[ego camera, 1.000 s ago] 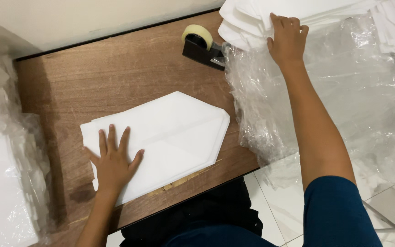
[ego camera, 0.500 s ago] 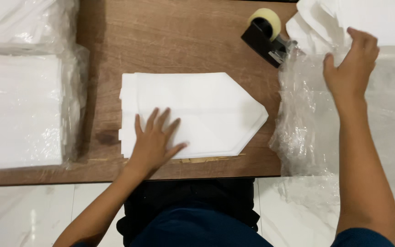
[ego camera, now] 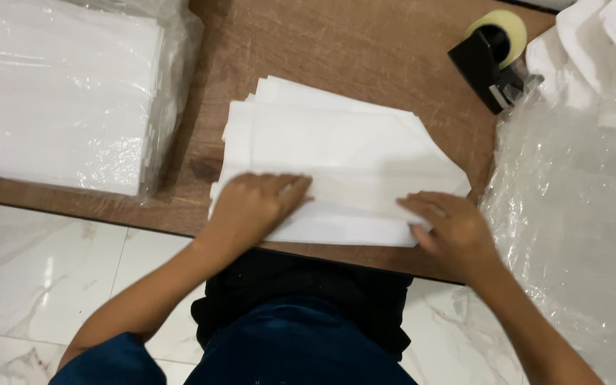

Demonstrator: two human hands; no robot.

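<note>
We have both hands down on the stack of white sheets (ego camera: 336,164), which lies on the wooden table (ego camera: 336,50) right at its near edge, one end cut to a point that faces the tape dispenser (ego camera: 493,60). Our left hand (ego camera: 254,207) rests flat on the near left corner, fingers together and pressing down, nothing pinched. Our right hand (ego camera: 450,228) sits at the near right edge, fingers curled over the border of the top sheet (whether the fingertips have actually caught a layer, we cannot tell).

To do this well, we judge that the left hand should keep even weight on the stack so the sheets under it do not slide, while the right works only the top layer and keeps its edge in line with the ones below. The far edges already fan out a little, so squaring them against each other seems worth the care.

To our left lies a wrapped bundle of white material (ego camera: 58,93) in clear plastic, its far side cut off by the frame. To our right a crumpled clear plastic sheet (ego camera: 572,214) hangs off the table, and loose white pieces (ego camera: 593,43) lie above it, also cropped. How many sheets are in the stack is hard to make out, and the plastic glare hides what lies beneath it.
</note>
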